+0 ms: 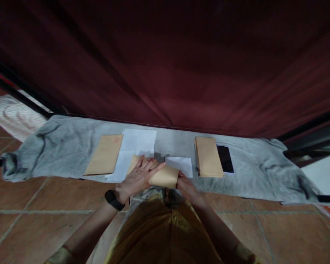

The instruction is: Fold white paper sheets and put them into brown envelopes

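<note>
Left hand [139, 178] flat on the envelope [165, 177], right hand [186, 185] seemingly pinching its end, you've one lone envelope [104, 154] done by the cloth's [57, 146] left edge, the stack [208, 157] remaining.

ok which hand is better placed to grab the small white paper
Probably the right hand: it is at the right end of the envelope, beside the small white paper; the left hand lies flat on the envelope.
</note>
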{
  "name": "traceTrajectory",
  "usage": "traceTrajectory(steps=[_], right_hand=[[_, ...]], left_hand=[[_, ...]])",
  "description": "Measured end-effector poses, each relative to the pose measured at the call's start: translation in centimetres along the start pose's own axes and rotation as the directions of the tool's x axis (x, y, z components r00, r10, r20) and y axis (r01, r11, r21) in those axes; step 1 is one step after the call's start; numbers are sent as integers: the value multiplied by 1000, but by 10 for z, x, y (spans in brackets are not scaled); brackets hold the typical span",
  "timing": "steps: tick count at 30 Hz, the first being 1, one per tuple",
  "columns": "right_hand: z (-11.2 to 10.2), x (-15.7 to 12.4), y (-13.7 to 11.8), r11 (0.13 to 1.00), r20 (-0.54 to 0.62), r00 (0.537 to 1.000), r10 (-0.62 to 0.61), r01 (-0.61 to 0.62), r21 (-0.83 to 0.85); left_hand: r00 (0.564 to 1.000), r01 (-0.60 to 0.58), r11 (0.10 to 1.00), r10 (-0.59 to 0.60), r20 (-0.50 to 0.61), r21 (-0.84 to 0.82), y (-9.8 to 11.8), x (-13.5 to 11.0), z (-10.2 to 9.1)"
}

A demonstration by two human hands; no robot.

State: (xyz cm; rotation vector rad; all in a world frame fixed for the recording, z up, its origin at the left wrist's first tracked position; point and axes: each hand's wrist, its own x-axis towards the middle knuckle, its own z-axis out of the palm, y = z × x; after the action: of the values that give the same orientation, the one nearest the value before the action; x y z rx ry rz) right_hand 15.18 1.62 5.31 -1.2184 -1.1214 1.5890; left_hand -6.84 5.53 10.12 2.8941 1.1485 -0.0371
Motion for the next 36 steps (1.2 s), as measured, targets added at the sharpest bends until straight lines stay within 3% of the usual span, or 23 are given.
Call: traceTrajectory(steps=[5, 8, 10, 13, 17, 21, 29, 36], right_hand=[[-20, -4, 6, 992, -121, 991, -63, 48, -120], [-41, -4, 17, 957, -271, 945, -183, 107, -271], [-53, -4, 24, 879, -370, 888, -273, 74, -472], [-61, -8, 32, 677, -410, 823, -393, -42, -734], [-54, -11, 39, 471, -404, 801, -442, -176, -864], [-46, -4, 41, 372, -426, 793, -436, -272, -888], [-47, 15, 35, 376, -484, 779, -399, -343, -861], [-53, 22, 36, 486, -539, 759, -364, -339, -805]], left_hand=[[998, 65, 997, -66, -5, -45, -22, -6, 4], [993, 113, 991, -114, -9, -77, -38, -10, 7], [989, 143, 984, -146, -15, -103, -47, -11, 11], [984, 176, 975, -178, 0, -136, -55, -12, 18], [976, 215, 965, -208, 62, -149, -61, -11, 30], [978, 210, 968, -205, 50, -136, -69, -14, 36], [977, 212, 970, -209, 32, -123, -77, -22, 40], [975, 223, 965, -219, 40, -137, -76, -21, 41]])
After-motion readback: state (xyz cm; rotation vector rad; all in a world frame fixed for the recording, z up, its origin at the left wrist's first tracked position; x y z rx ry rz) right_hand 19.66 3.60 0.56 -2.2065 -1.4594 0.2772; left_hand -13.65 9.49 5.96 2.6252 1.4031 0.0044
